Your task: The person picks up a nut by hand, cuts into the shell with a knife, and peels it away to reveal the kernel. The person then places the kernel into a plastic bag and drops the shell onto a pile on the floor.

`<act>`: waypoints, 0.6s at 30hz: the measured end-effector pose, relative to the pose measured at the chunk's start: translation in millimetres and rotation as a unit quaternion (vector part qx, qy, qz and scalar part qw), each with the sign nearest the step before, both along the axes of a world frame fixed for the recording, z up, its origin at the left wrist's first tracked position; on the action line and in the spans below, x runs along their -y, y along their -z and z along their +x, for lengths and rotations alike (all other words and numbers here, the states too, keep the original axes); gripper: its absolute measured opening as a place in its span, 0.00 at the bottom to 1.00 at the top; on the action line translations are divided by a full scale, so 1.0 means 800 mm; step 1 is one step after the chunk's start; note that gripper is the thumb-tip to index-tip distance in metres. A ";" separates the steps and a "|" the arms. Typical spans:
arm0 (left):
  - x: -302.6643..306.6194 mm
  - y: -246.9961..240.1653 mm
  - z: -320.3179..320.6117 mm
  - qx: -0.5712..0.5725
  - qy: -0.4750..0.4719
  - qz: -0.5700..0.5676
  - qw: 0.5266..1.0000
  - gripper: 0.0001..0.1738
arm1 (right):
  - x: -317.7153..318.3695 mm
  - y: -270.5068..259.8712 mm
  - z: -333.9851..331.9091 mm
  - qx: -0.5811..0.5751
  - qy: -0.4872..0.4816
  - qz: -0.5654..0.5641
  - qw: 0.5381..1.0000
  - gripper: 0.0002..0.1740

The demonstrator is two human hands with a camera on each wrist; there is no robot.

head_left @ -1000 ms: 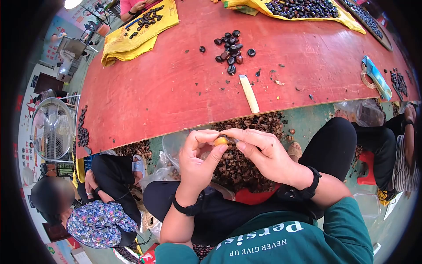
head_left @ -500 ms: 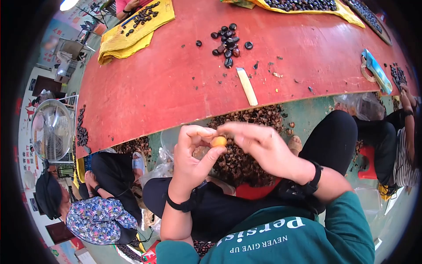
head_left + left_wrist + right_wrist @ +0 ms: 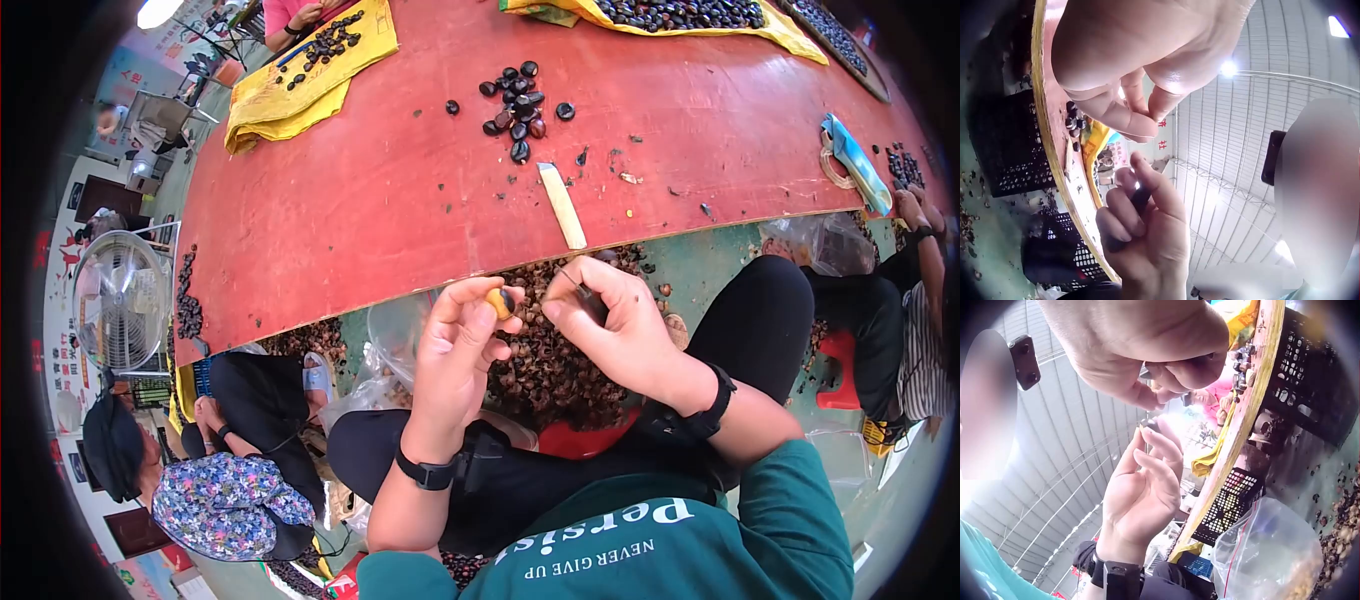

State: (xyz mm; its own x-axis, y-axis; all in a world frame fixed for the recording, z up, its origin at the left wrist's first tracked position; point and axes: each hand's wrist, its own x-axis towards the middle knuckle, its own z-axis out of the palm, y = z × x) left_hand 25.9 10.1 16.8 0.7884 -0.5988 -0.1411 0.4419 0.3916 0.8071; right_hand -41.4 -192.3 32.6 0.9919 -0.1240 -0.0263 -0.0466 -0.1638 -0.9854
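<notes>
In the head view, my left hand [image 3: 453,345] pinches a small orange-yellow nut [image 3: 497,303] with a dark patch on its right side, between thumb and fingertips. To its right and apart from it, my right hand [image 3: 625,325] has its fingers curled round a small dark tool [image 3: 592,303], largely hidden by them. The left wrist view shows the dark handle [image 3: 1141,199] inside the curled right hand [image 3: 1150,231]. Seen in the right wrist view, the left hand [image 3: 1144,487] holds its thumb and forefinger together at the tips.
Dark nuts [image 3: 518,105] and a pale wooden-looking piece [image 3: 562,207] lie on the red table [image 3: 350,200]. Below its edge is a heap of brown shells [image 3: 560,370]. A clear bag [image 3: 378,385] is at the left. People sit on both sides.
The right hand has moved away from the left, to the right, and its fingers have curled inward. The left hand has turned the nut, so that a dark patch shows.
</notes>
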 end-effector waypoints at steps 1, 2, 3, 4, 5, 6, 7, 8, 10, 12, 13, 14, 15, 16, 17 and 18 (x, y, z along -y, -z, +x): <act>0.003 -0.002 -0.002 0.010 -0.006 0.026 1.000 0.17 | -0.004 0.000 0.002 0.039 0.012 -0.014 0.999 0.08; 0.007 -0.004 -0.005 0.019 -0.012 0.052 0.998 0.18 | -0.007 0.002 0.003 0.076 0.025 -0.028 0.996 0.08; 0.010 -0.006 -0.007 0.022 -0.020 0.063 0.998 0.18 | -0.008 0.005 0.004 0.114 0.038 -0.042 0.992 0.09; 0.013 -0.007 -0.010 0.024 -0.029 0.073 0.997 0.18 | -0.007 0.008 0.004 0.119 0.023 -0.047 0.992 0.10; 0.016 -0.007 -0.012 0.027 -0.039 0.084 0.995 0.18 | -0.007 0.008 0.004 0.116 0.019 -0.056 0.991 0.10; 0.018 -0.005 -0.014 0.036 -0.045 0.090 0.994 0.18 | -0.010 0.007 0.004 0.114 0.015 -0.065 0.991 0.10; 0.020 -0.002 -0.015 0.046 -0.052 0.097 0.993 0.18 | -0.012 0.008 0.004 0.113 0.011 -0.072 0.991 0.10; 0.019 0.001 -0.015 0.056 -0.059 0.104 0.991 0.18 | -0.013 0.009 0.004 0.109 0.011 -0.079 0.991 0.11; 0.011 0.011 -0.011 0.123 -0.049 0.129 0.983 0.18 | -0.013 0.014 0.006 0.121 0.006 -0.065 0.990 0.11; 0.009 0.012 -0.011 0.178 -0.048 0.149 0.971 0.17 | -0.012 0.012 0.005 0.117 -0.001 -0.063 0.991 0.10; 0.012 0.008 -0.012 0.200 -0.052 0.156 0.966 0.16 | -0.010 0.008 0.004 0.108 -0.006 -0.069 0.992 0.10; 0.014 0.004 -0.014 0.221 -0.057 0.163 0.960 0.15 | -0.009 0.006 0.003 0.098 -0.012 -0.076 0.992 0.10; 0.015 0.001 -0.014 0.226 -0.056 0.170 0.958 0.15 | -0.008 0.006 0.003 0.108 -0.011 -0.077 0.991 0.10; 0.015 -0.003 -0.015 0.230 -0.055 0.178 0.955 0.15 | -0.008 0.007 0.002 0.118 -0.011 -0.077 0.990 0.09; 0.015 -0.004 -0.016 0.234 -0.054 0.186 0.953 0.15 | -0.007 0.009 0.002 0.128 -0.010 -0.078 0.989 0.09; 0.013 -0.003 -0.016 0.232 -0.049 0.185 0.954 0.15 | -0.007 0.010 0.002 0.131 -0.003 -0.079 0.988 0.09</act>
State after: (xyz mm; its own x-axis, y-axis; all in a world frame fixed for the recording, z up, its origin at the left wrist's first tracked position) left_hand 13.2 -0.6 19.2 0.8673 -0.4952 0.0494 -0.0206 0.0635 0.9978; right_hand -39.7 -186.9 24.8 0.9628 -0.1005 0.2509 0.2084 -0.3152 -0.9259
